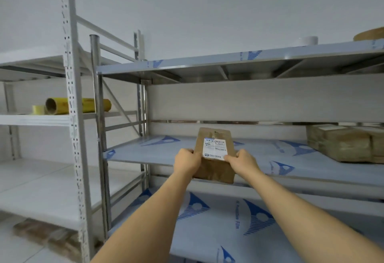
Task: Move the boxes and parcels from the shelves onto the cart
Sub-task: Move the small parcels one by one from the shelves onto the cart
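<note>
- Parcel – brown, with a white label on its face – sits at the front edge of the steel rack's middle shelf, its near end past the lip.
- Left hand grips the parcel's left edge, fingers curled round it.
- Right hand grips the right edge, thumb pressed on the label's lower corner.
- Both forearms reach up from the bottom of the view.
- Box, taped cardboard, rests on the same shelf, well apart to the right.
- Top shelf carries a white tape roll and a brown roll at the far right.
- Lower shelf shows blue-printed film.
- White rack to the left holds a yellow roll beside a small tape roll.
- Under that rack, brown boxes lie on the floor – blurred.
</note>
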